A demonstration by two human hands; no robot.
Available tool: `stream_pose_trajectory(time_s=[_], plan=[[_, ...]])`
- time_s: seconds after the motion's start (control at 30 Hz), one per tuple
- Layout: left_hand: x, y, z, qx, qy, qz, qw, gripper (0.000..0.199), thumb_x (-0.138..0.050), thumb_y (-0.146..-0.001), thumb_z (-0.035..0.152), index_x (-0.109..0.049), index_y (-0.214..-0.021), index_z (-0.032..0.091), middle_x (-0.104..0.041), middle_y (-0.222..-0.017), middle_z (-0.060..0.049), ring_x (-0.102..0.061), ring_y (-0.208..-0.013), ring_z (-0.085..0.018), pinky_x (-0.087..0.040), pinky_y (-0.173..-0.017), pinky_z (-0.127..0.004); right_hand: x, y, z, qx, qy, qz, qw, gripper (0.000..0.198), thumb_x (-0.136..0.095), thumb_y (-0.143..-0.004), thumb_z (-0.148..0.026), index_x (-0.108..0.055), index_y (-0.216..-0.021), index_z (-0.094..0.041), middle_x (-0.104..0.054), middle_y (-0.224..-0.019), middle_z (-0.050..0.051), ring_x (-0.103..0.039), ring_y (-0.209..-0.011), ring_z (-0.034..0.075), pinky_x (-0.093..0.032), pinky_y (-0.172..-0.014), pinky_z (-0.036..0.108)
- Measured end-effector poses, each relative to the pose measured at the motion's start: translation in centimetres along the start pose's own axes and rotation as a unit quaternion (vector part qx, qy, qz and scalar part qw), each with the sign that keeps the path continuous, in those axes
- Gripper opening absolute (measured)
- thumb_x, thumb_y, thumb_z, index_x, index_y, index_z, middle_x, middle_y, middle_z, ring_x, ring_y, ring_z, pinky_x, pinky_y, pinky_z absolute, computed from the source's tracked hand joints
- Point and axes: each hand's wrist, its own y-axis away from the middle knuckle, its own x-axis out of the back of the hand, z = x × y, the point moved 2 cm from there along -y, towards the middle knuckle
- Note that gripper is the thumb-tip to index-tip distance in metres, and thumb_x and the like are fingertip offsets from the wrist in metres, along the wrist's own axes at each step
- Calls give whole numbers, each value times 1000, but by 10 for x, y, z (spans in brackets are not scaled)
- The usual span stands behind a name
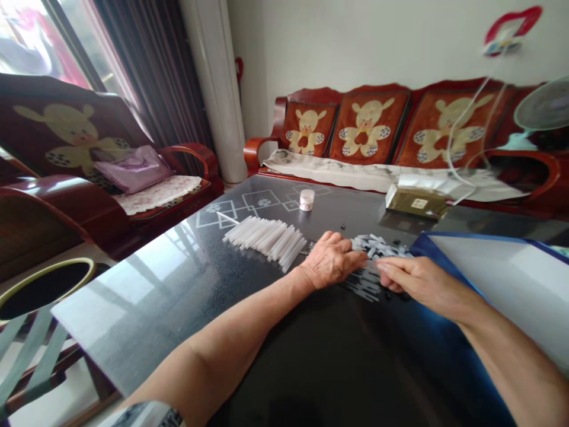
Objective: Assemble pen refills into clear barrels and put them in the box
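My left hand (332, 261) is over the dark table, fingers bent and drawn together, their tips pointing right. Close by, my right hand (406, 279) is closed in a pinch, thumb and forefinger towards the left fingertips. Whatever either hand holds is too small or hidden to name. Just beyond them lies a heap of small pale grey-white pieces (377, 244), with a few black bits around it. Slender translucent sticks (365, 286) are laid out between and below the hands. To the left is a row of many white translucent tubes (267, 237), side by side.
A small white tub (306, 200) stands farther back on the glossy table (178, 284). A tissue box (418, 198) is at the back right. A blue-edged white box (502, 261) sits beside my right arm. A sofa and armchair flank the table; a yellow-rimmed bin (91, 270) is left.
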Motion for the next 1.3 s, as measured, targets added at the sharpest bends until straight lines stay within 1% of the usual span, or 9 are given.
stream_pose_trajectory(time_s=[0.27,0.5,0.63,0.73,0.83,0.93,1.1,1.2,1.3], plan=[[9,-5,-10,83,243,-46,965,33,-44,-96,39,-69,-103,19,-67,-83,-3,-59,-79,-16,-43,-79,-26,-2,-2,-13,186,158,171,955,27,-52,-84,-36,-74,-93,-25,-75,-97,6,-70,-88,24,-54,-83,36],[36,-7,-16,193,536,-166,805,25,-52,-90,23,-73,-85,10,-65,-73,-4,-53,-64,-11,-43,-58,-21,-4,6,-31,256,194,175,931,25,-50,-90,-29,-72,-98,-23,-74,-97,7,-70,-86,22,-55,-80,32],[41,-1,-24,196,578,-258,748,34,-54,-90,41,-73,-92,13,-50,-55,2,-42,-49,-8,-35,-47,-19,-7,11,-41,296,213,158,918,22,-52,-91,-26,-72,-97,-23,-73,-98,8,-70,-83,20,-54,-77,29],[42,-4,-25,166,526,-255,794,37,-52,-90,46,-71,-98,16,-58,-66,2,-51,-60,-8,-41,-57,-18,-4,9,-36,247,170,153,941,23,-55,-89,-33,-73,-97,-23,-73,-100,7,-69,-88,22,-54,-82,32],[44,-11,-17,108,356,-160,914,33,-50,-93,41,-71,-99,17,-66,-83,0,-59,-80,-11,-43,-71,-19,-2,2,-18,62,39,126,989,37,-54,-86,-48,-72,-102,-21,-74,-90,8,-70,-79,21,-57,-74,32],[39,-14,-5,56,148,-66,985,34,-43,-97,42,-69,-104,21,-67,-88,-3,-61,-84,-14,-43,-73,-22,-6,-1,-4,-106,-130,118,979,47,-57,-80,-58,-70,-100,-17,-71,-73,6,-65,-60,15,-55,-55,25],[17,-7,10,36,-22,21,999,43,-31,-100,42,-68,-99,20,-64,-80,-6,-60,-80,-17,-42,-68,-26,-15,-3,0,-173,-341,156,911,50,-84,-50,-52,-70,-82,-17,-67,-67,1,-60,-58,9,-50,-50,16],[12,-7,13,75,24,20,997,42,-33,-99,44,-68,-98,20,-65,-82,-6,-60,-79,-16,-42,-67,-24,-15,-6,5,-122,-311,183,924,51,-83,-52,-56,-72,-83,-17,-68,-69,2,-62,-61,10,-52,-54,17],[17,-12,8,145,203,-40,967,40,-40,-96,49,-69,-97,21,-65,-82,-2,-59,-76,-14,-42,-66,-22,-12,-6,7,-66,-200,212,954,50,-77,-61,-60,-74,-89,-19,-71,-70,4,-65,-63,13,-56,-63,23]])
